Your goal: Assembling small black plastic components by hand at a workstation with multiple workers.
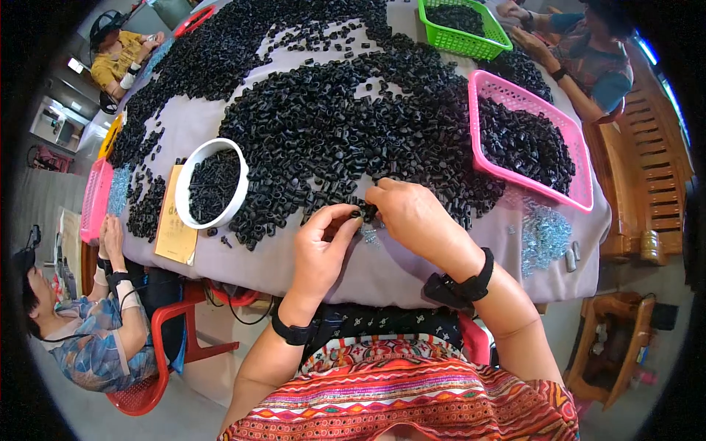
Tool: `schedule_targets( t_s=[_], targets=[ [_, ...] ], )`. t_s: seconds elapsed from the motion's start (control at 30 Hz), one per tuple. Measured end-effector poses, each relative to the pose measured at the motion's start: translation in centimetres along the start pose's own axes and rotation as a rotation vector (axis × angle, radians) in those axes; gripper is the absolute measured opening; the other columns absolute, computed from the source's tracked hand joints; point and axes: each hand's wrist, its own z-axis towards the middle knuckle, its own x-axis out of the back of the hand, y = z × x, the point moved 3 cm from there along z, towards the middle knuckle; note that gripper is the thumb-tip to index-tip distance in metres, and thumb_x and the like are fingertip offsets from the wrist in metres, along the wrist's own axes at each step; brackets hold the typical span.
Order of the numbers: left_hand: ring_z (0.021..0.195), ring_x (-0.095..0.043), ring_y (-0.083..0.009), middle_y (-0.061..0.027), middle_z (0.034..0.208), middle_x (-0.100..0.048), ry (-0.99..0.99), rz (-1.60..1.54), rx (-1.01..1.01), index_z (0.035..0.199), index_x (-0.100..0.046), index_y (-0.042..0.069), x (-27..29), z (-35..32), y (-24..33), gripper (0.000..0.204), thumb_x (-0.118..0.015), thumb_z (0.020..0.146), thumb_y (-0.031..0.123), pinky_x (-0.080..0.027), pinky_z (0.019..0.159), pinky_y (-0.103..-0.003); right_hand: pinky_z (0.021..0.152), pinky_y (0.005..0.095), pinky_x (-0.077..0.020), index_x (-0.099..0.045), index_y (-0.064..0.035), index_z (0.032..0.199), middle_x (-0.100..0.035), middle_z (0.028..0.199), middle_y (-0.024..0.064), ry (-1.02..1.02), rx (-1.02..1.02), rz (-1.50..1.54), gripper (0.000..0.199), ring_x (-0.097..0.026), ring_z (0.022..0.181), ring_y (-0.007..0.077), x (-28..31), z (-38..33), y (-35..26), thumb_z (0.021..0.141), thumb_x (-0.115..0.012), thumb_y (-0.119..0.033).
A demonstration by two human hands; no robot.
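Left grip [321,239] pinches thumb [348,232] toward forefinger [337,211] — right grip [412,212] curls just beside it (both forearms [519,316] angling inward).

We count two pink baskets [476,147] at 2 and 9 o'clock; one green basket [471,47], 1 o'clock; one white bowl [211,223], about 10; one brown sheet [174,239], 9. Silvery heaps [546,237]: we see four, at 3, 9, 10 and near centre. Black pieces [316,125]: too many for us to count. Co-workers [103,342]: three, at 2, 8, 10. Wearer's hands: two, left hand [318,246], right hand [413,213]. Red chair [168,327]: we log one, 8.
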Motion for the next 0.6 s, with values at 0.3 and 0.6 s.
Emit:
schedule_targets(
  t_s=[0.3,0.6],
  targets=[
    [0.077,-0.061,-0.0073,-0.0036,0.091,-0.066,-0.018,0.138,-0.052,0.105,-0.068,-0.002,-0.5,0.1,0.7,0.016,-0.069,0.090,0.001,-0.050,0.070,-0.022,0.073,0.0406,-0.0546,-0.069,0.0012,0.094,-0.069,0.086,0.0192,0.152,-0.068,0.543,0.015,-0.068,0.082,0.0379,1.9,0.0,0.1,0.082,-0.065,-0.005],
    [0.076,-0.062,-0.0097,-0.0063,0.088,-0.066,-0.047,0.266,-0.043,0.102,-0.068,-0.003,-0.3,-0.4,0.6,0.016,-0.071,0.086,0.001,-0.050,0.069,-0.023,0.063,0.0407,-0.0540,-0.066,-0.0026,0.096,-0.067,0.080,0.0138,0.189,0.159,0.282,0.014,-0.067,0.073,0.0337,0.4,-1.0,-1.3,0.082,-0.063,-0.001]
  ],
)
